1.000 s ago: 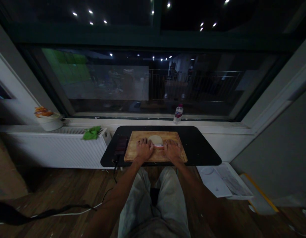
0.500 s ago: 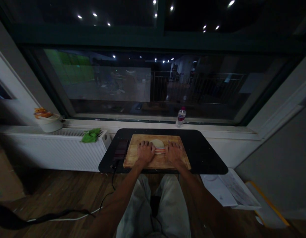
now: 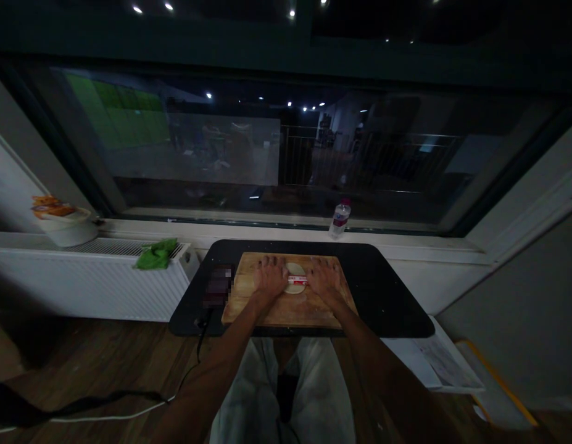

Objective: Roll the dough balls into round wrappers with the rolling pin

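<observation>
A flat round of pale dough [image 3: 295,290] lies on the wooden cutting board [image 3: 248,290]. Across the dough runs a thin rolling pin [image 3: 297,280] wearing a white and red printed wrapper, and only its middle shows. My left hand [image 3: 270,276] covers the left end of the pin, palm down and fingers pointing away from me. Over the right end, my right hand [image 3: 323,277] presses down in the same way. Both hands rest at the dough's sides, and the pin's ends are hidden under them.
The board sits on a black table [image 3: 382,296]. A dark, partly pixelated phone-like device [image 3: 218,287] with a cable lies left of it. A water bottle [image 3: 340,219] stands on the windowsill; a green cloth [image 3: 156,254] and a white tub [image 3: 70,228] are on the radiator [image 3: 128,280].
The pin has turned under my hands, and a different side of its printed wrapper faces up. My hands keep their places on it. The camera view has shifted slightly.
</observation>
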